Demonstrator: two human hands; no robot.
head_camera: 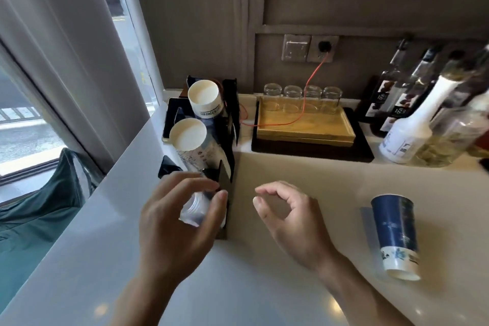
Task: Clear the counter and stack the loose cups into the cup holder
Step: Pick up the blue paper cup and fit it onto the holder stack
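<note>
Cups are the focus: a stack of clear plastic cups (195, 209) is gripped in the left hand (174, 222), its fingers (221, 197) curled around the stack just at the near end of a black cup holder (227, 140) standing at the table's left edge. Two more stacks sit tilted in the holder with their white bases facing up: a near one (188, 133) with faint printed patterns, and a far one (204, 96) with a dark printed band whose writing is too small to read.

The right hand (288, 217) hovers above the pale table (304, 172), empty, thumb and fingers loosely curved and apart. To its right a loose blue paper cup (397, 235) lies on its side, well apart from the holder, with a white band of blue flowers near its base. Bare table lies between the hands and this cup.

Against the back wall a yellow tray (304, 127) carries four upturned glasses (301, 95), with an orange cable (307, 92) trailing across it. Syrup bottles (397, 98) crowd the right corner; one dark label seems to read "1883". A white bottle (412, 124) leans beside them.
</note>
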